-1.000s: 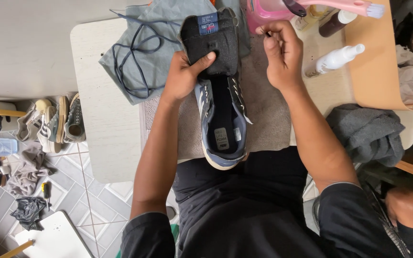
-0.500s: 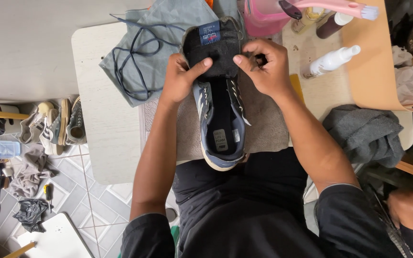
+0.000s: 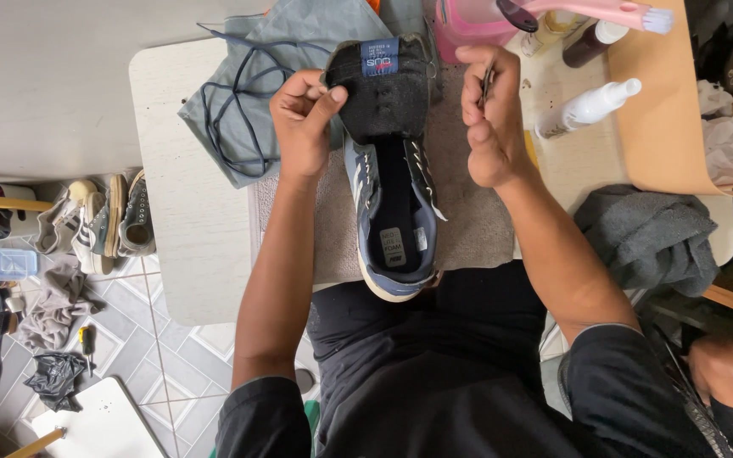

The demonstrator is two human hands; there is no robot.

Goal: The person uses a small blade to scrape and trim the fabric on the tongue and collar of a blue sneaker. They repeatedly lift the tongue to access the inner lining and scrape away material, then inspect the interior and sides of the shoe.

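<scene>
Shoe [image 3: 392,212] lies between hands, left hand [image 3: 303,119] pinching its tongue.

Shoe [image 3: 396,225] on towel [image 3: 468,212], cloth [image 3: 248,102] left, spray bottle [image 3: 587,106] right

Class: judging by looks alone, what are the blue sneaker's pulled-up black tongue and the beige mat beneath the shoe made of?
Black tongue of the blue sneaker: probably padded knit fabric, matte and fuzzy, with a sewn label. Beige mat: apparently towelling or short-pile cloth, showing a nubby, dull surface.
</scene>
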